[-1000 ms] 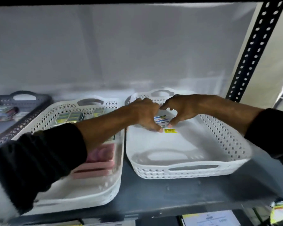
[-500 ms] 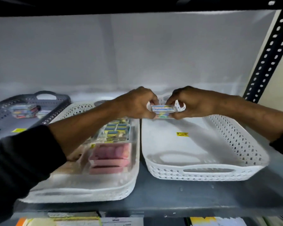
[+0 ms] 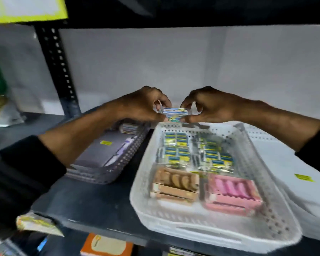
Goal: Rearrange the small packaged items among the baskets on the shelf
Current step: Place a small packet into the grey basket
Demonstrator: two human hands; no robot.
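Dark metal shelf [image 3: 100, 206], left hand [image 3: 144, 104] and right hand [image 3: 209, 104] pinching opposite ends of small blue packet [image 3: 175, 112], raised above far rim of middle white basket [image 3: 174, 215] of packets, grey basket [image 3: 107, 159] left, second white basket [image 3: 292, 163] right

I am wearing black long sleeves, the left sleeve [image 3: 20, 174] bunching loosely at mid-forearm and the right sleeve [image 3: 316, 145] ending higher up, leaving my left hand [image 3: 146, 104] and right hand [image 3: 209, 104] showing bare, without rings.
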